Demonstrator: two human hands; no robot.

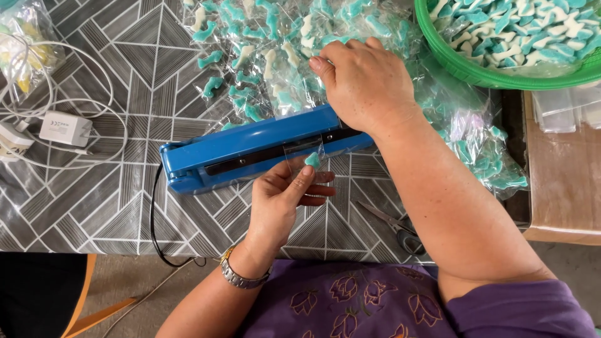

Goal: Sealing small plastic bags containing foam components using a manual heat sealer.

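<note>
Your right hand [366, 84] lies palm down on the far, right end of the blue heat sealer [250, 147], fingers curled together and pressing its arm down onto the base. Your left hand [282, 200] is on the near side of the sealer, thumb and fingers pinched on a small clear bag [305, 156] whose top edge is caught under the closed arm; one blue-and-white gummy candy [312, 160] shows inside it, right at your thumb tip. The sealer sits across the middle of the patterned grey tablecloth [94, 200], with its black cord [154, 219] running off the near edge. Beyond it, a heap of sealed candy bags [263, 44] spreads across the far side and down to the right. A green basket [463, 69] of loose candies stands at the far right corner. A pair of scissors [394, 225] lies on the cloth near your right forearm. On the left, a white charger [66, 128] rests among its looped cable. A metal watch [241, 275] circles your left wrist.
</note>
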